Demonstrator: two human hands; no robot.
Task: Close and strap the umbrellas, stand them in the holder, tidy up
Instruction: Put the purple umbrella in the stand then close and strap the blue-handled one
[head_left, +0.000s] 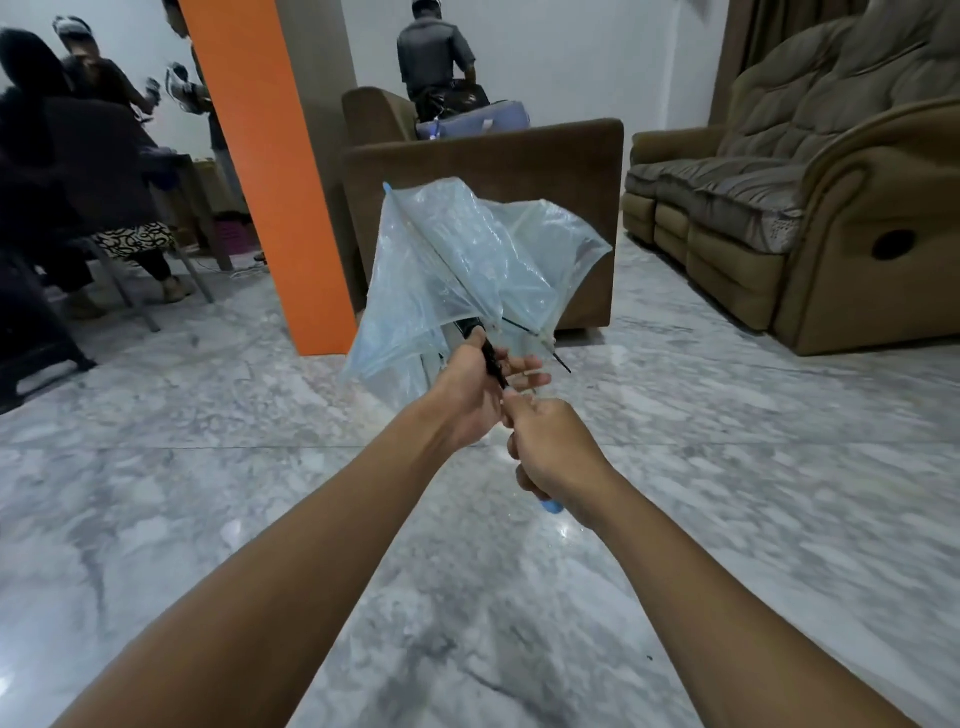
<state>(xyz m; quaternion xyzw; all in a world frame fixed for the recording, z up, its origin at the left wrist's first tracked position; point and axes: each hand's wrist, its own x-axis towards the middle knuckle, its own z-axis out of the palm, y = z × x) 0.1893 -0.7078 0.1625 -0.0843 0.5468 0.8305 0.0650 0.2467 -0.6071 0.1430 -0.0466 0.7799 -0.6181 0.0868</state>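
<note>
A clear light-blue plastic umbrella (457, 270) is held out in front of me, its canopy half collapsed and crumpled, tip pointing up and away. My left hand (475, 389) grips the black shaft just below the canopy, fingers partly spread around it. My right hand (553, 452) is closed around the umbrella's blue handle (551, 505), whose end pokes out under my fist. Loose black ribs stick out to the right of my left hand. No holder is in view.
Grey marble floor (260, 519) stretches all around. An orange pillar (270, 171) stands ahead left, a brown armchair (545, 171) behind the umbrella, a brown recliner sofa (779, 208) at right. People sit at a table (78, 156) at left; another person (434, 57) stands at the back.
</note>
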